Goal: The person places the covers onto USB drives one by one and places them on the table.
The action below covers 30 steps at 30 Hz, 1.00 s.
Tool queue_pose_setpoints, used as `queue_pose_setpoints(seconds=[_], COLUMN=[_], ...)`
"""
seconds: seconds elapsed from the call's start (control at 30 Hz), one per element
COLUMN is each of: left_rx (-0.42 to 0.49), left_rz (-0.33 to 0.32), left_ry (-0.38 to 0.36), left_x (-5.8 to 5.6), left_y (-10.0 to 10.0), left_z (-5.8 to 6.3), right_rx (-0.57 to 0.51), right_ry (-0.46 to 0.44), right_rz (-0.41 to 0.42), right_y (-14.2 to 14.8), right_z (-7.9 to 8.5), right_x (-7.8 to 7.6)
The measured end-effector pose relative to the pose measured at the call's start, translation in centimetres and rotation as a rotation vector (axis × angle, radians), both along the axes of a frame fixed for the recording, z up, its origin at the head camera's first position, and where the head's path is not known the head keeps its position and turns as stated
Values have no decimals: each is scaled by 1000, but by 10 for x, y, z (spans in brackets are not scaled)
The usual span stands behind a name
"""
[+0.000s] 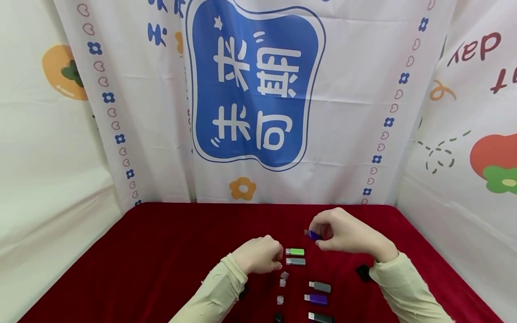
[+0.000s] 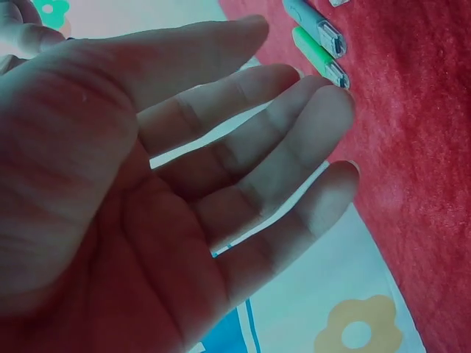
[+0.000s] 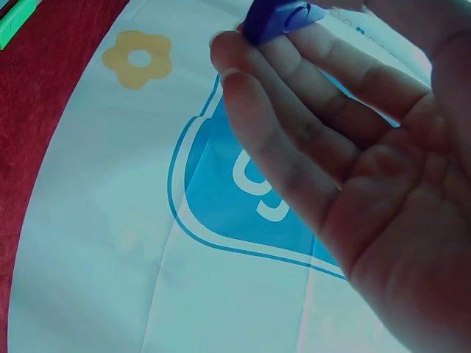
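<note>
My right hand pinches a purple USB flash drive between thumb and fingers, above the far part of the red table, its plug end pointing left. The drive's purple body shows at the fingertips in the right wrist view. My left hand holds nothing; its fingers are loosely bent in the left wrist view. Just right of it lie a green flash drive and a grey flash drive, side by side, each with a clear cap over its plug.
Nearer me lie uncapped flash drives: grey, purple and black. Left of them are several loose clear caps and a black cap. A black object is by the right sleeve. Printed curtains surround the red cloth.
</note>
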<state>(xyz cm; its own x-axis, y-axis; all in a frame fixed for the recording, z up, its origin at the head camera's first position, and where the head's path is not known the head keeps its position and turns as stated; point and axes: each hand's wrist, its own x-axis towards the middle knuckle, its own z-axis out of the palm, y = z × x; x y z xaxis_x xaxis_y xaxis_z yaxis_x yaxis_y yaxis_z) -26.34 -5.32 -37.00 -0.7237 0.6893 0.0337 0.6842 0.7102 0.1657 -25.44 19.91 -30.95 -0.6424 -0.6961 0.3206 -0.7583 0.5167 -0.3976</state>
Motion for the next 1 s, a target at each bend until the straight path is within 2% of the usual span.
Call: queue_pose_setpoints(seconds=[0.23,0.47,0.77,1.0], left_rx=[-19,-49,-48,-78], left_rz=[-41,-97,-184,-185], left_ry=[40,106,101,113], left_x=[-5,-4,-2,-2], left_y=[5,8,13,17], left_z=[-5,-8,-18,-20], right_rx=[-24,-33,-22,-23], right_ry=[46,59,57,71], right_rz=[-12,-7,-15,-6], right_y=[6,8,6,7], right_z=[1,3,3,4], right_x=[0,0,3,1])
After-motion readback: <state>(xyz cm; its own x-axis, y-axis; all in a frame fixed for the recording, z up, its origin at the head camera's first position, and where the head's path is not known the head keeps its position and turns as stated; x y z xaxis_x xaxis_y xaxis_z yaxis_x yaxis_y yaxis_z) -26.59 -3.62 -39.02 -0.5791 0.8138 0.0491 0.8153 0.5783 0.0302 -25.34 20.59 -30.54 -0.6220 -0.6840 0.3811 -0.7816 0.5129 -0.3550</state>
